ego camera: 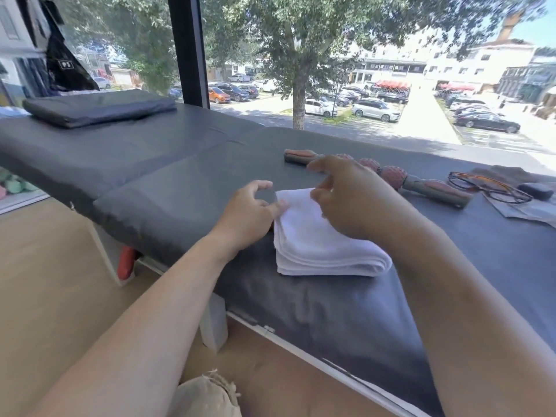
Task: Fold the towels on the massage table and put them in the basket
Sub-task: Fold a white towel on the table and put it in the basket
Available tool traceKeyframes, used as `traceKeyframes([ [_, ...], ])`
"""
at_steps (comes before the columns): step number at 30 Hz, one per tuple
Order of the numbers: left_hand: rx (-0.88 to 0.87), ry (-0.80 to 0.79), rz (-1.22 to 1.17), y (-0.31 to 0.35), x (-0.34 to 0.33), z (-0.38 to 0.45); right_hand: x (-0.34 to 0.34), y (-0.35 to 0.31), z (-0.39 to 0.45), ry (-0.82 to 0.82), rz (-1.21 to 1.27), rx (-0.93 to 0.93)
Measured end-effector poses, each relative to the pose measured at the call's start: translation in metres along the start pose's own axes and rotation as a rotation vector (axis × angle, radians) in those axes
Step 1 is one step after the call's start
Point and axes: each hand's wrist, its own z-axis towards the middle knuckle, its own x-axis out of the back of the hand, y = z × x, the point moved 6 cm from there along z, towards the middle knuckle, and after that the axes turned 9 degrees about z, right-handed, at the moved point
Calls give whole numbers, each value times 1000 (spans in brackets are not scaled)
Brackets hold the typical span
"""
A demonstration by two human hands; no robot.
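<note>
A white towel point(319, 245), folded into a thick stack of layers, lies on the dark grey massage table point(168, 188) near its front edge. My left hand point(249, 212) rests at the towel's left edge with the thumb touching the cloth and the fingers loosely curled above the table. My right hand point(352, 197) hovers over the towel's far part, fingers relaxed and partly spread, its fingertips near the top corner. Whether it touches the cloth is unclear. No basket is clearly in view.
A wooden massage roller point(421, 183) with reddish knobs lies behind the towel. Glasses point(487, 186) and a grey cloth sit at the right. A dark folded cushion point(96, 108) lies at the table's far left. A beige fabric object point(207, 395) sits on the wood floor below.
</note>
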Motion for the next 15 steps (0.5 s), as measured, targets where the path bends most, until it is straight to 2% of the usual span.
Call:
traceKeyframes([
  [3,-11,21,-13,2,-3,0,17,14,-5,21,-136,-20],
  [7,0,75,67,2,-1,2,-9,18,-15,-199,-227,-3],
  [9,-79,176,192,12,5,-1,-28,23,-20,-338,-309,-9],
  [11,-229,248,270,32,5,-10,-37,29,-24,-395,-352,-50],
  [13,-336,193,261,51,-4,-20,-38,34,-26,-401,-363,-84],
  [15,-342,70,322,55,-21,-25,-37,35,-27,-408,-359,-91],
])
